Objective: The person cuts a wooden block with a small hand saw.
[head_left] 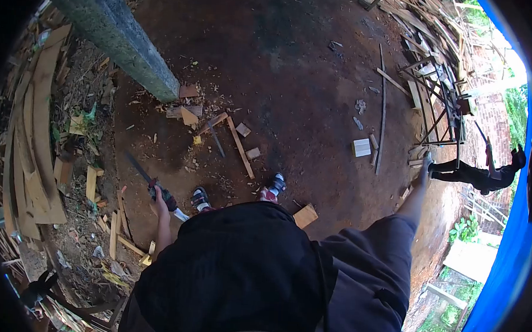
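My left hand [161, 199] is closed around a long tool with a narrow dark blade [139, 167] and a reddish part near the grip. The blade points away from me, to the upper left; its exact kind is hard to make out. A pale, shiny piece [181, 214] shows just behind this hand, partly hidden. My right arm reaches out to the right, and my right hand [425, 164] appears small and dim in front of another person's foot. Its fingers cannot be made out.
A concrete post [128, 47] stands at upper left, with wood offcuts [190, 116] and shavings at its base. A wooden strip [240, 147] lies ahead of my feet. Planks [45, 126] are piled left. Another person [479, 174] stands at right by a metal frame [438, 102].
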The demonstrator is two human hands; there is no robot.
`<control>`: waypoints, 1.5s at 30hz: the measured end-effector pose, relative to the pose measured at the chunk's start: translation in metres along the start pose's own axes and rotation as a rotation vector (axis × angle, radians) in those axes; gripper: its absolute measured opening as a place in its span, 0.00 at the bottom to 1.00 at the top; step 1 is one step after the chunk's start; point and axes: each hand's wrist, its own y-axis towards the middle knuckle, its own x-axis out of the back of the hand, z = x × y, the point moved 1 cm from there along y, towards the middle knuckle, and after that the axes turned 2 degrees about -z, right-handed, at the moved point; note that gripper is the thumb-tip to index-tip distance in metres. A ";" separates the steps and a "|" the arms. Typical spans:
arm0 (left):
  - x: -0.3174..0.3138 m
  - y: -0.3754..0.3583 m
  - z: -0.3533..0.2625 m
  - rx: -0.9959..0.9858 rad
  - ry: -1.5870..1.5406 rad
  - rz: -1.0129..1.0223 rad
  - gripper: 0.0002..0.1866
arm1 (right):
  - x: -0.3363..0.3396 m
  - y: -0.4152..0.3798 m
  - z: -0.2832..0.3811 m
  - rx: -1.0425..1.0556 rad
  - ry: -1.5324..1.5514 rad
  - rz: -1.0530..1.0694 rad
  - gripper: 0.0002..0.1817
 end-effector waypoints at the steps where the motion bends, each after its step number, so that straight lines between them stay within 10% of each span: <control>1: -0.007 -0.006 -0.006 -0.036 0.016 0.019 0.24 | 0.017 0.011 0.020 0.165 -0.015 -0.002 0.52; 15: -0.062 -0.057 -0.026 -0.143 -0.081 0.074 0.24 | 0.062 0.059 0.074 -0.076 0.200 -0.034 0.57; 24: -0.009 -0.007 0.037 -0.292 0.313 -0.111 0.33 | 0.038 -0.022 0.102 -0.046 0.163 -0.220 0.55; 36: 0.024 0.000 0.060 -0.496 0.797 -0.408 0.41 | 0.059 0.027 0.069 -0.119 0.171 0.048 0.46; 45: 0.070 -0.024 0.075 -0.232 0.777 -0.439 0.41 | 0.051 0.008 0.064 -0.049 0.038 -0.484 0.65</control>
